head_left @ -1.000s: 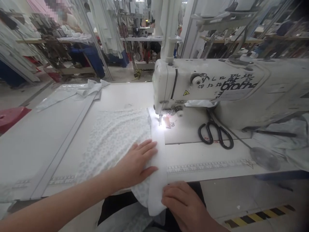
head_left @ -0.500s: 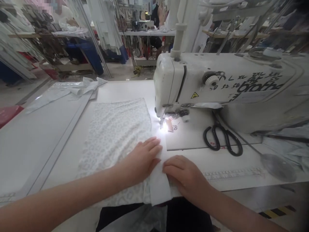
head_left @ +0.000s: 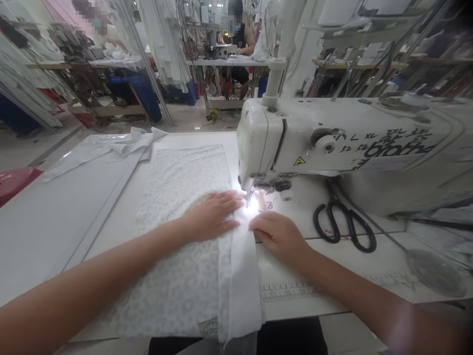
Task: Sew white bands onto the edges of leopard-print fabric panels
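Since half a second ago, the fabric (head_left: 177, 256) has been pushed farther along the table (head_left: 55, 217), so that its far edge is now seen level with the head of the sewing machine (head_left: 332, 143), and more of it lies on the table. Both hands have been moved with it, away from the front edge and up to the needle (head_left: 250, 197). The left hand (head_left: 212, 214) is laid flat and open on the fabric, fingers stretched toward the lit needle, nothing being grasped. The right hand (head_left: 275, 234), seen at the table's edge a second ago, is now set on the white strip (head_left: 240, 276) just before the needle, fingers bent; whether the strip is pinched or only pressed cannot be told. The strip is laid along the fabric's right edge and hangs over the table's front. On the machine, "brothe" (head_left: 397, 148) is read in black, the rest being blurred; handwritten marks beside it cannot be deciphered. A yellow warning triangle (head_left: 298, 161) is stuck near the dial. A printed ruler (head_left: 295, 291) is seen along the table's front, its figures too small to be read. Black scissors (head_left: 345, 224) are left on the machine bed.
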Available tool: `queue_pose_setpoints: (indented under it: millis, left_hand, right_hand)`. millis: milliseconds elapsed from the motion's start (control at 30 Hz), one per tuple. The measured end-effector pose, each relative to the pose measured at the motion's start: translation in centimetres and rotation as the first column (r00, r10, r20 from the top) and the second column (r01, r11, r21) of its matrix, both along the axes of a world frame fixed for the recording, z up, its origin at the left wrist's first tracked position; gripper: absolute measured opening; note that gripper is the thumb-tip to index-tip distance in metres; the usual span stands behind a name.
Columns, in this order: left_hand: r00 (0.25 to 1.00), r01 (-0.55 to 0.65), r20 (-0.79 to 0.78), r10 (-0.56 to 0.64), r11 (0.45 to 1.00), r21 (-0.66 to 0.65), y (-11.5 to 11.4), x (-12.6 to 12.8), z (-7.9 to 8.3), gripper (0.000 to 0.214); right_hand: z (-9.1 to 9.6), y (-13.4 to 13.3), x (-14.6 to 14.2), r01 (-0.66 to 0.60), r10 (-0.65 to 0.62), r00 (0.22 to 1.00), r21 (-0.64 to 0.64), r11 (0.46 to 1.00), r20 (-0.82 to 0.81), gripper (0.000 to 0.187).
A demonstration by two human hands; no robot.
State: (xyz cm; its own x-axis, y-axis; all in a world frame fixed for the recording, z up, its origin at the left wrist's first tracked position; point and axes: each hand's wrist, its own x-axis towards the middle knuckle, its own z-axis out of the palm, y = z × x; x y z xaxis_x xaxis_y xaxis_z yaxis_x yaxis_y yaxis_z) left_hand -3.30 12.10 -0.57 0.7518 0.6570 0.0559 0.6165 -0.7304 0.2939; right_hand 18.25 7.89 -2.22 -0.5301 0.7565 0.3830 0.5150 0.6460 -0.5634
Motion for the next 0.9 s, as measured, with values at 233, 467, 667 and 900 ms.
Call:
queue_pose_setpoints:
  millis: [233, 467, 667, 900]
  left_hand:
    - [0.981, -0.192, 0.032, 0.190, 0.977, 0.095, 0.7, -0.1, 0.6, 0.041]
    - [0.860, -0.482, -0.154, 0.486, 0.874, 0.070, -5.1, -7.2, -0.1, 0.057]
    - [0.846, -0.461, -0.137, 0.515, 0.837, 0.296, -7.4, -9.2, 1.2, 0.059]
    - [0.971, 0.238, -0.089, -0.222, 0.927, 0.289, -18.8, -1.1, -0.2, 0.042]
  right_hand:
    - [0.4, -0.9, -0.2, 0.065, -0.067, 0.997, 0.048, 0.997, 0.032, 0.024]
    - [-1.8, -15.7, 1.3, -0.011, -0.016, 0.991, -0.203, 0.979, -0.135, 0.017]
    - [-6.4, -16.8, -2.1, -0.152, -0.351, 0.822, -0.767, 0.623, -0.448, 0.026]
    - [-5.5, -18.5, -3.0, -0.292, -0.581, 0.602, -0.828, 0.478, -0.548, 0.026]
